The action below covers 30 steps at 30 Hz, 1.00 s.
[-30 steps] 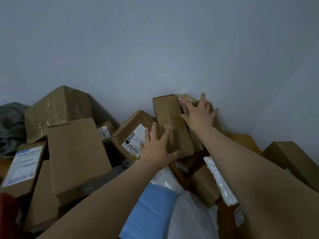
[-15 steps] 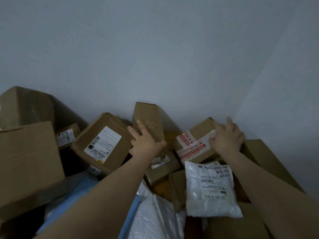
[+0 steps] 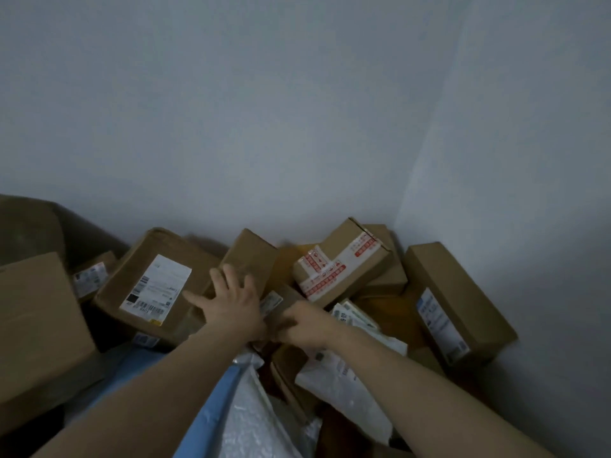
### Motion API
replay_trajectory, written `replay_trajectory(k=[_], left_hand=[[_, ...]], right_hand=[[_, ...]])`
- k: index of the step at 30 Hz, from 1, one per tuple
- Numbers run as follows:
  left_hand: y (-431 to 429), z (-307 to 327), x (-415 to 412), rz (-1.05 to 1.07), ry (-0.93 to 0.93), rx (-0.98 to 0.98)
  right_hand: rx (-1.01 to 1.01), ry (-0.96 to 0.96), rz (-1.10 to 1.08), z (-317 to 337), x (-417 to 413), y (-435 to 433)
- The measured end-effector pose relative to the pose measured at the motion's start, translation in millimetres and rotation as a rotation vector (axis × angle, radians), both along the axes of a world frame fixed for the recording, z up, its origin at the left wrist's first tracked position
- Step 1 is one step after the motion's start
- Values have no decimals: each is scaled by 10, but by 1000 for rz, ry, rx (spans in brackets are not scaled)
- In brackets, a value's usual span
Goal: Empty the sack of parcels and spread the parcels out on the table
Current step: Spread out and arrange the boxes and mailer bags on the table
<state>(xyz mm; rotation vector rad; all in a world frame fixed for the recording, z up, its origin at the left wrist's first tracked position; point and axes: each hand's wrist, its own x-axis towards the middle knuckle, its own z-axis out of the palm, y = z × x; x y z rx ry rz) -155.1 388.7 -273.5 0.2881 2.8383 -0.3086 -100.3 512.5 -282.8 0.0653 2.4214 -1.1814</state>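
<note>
**Parcels heaped in the far right corner of the table, where two walls met.** An orange patch (image 3: pixel 393 314) between the boxes was apparently the table top.

- **Hands:** The left hand (image 3: pixel 231 304) pressed flat, fingers spread and straight, on a narrow upright carton (image 3: pixel 251 256). The right hand (image 3: pixel 305 325) was blurred and lay curled over a small labelled box (image 3: pixel 276 300) just beside it. Whether it gripped the box could not be told.
- **Handling:** A red-taped carton (image 3: pixel 340 269) and a long carton (image 3: pixel 456 302) looked stiff and probably fairly light. They were best taken by opposite faces, since glossy tape may slip. The white polythene mailers (image 3: pixel 347 385) and the blue mailer (image 3: pixel 211 411) looked limp and slick, so they were better scooped from beneath or pinched at an edge.
- **Room:** The walls closed off the far and right edges. Room for spreading lay toward the near and left edges, though a large carton (image 3: pixel 36 325) crowded the left. Leaning boxes might topple once a neighbour was withdrawn.
</note>
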Motion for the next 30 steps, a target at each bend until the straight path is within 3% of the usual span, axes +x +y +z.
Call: replay_trajectory(k=[3, 7, 12, 17, 20, 23, 25, 28, 30], left_hand=[[166, 138, 43, -90, 29, 3], [674, 145, 89, -197, 27, 236], [1220, -103, 51, -177, -110, 437], [1507, -282, -26, -136, -114, 477], [1559, -232, -132, -93, 107, 539], [1473, -182, -323, -186, 474, 482], [1385, -124, -405, -295, 514, 303], [1326, -120, -514, -426, 405, -79], [1332, -180, -555, -464, 381, -174]], right_hand=[[-30, 187, -272, 86, -7, 395], [91, 321, -651, 102, 154, 1202], [150, 235, -732, -37, 75, 1806], [-129, 169, -768, -110, -314, 1762], [-239, 308, -811, 21, -512, 1504], [-395, 389, -644, 134, -690, 1200], [-268, 401, -602, 48, -747, 1297], [313, 391, -648, -191, -691, 1699], [578, 320, -669, -274, -653, 1951]])
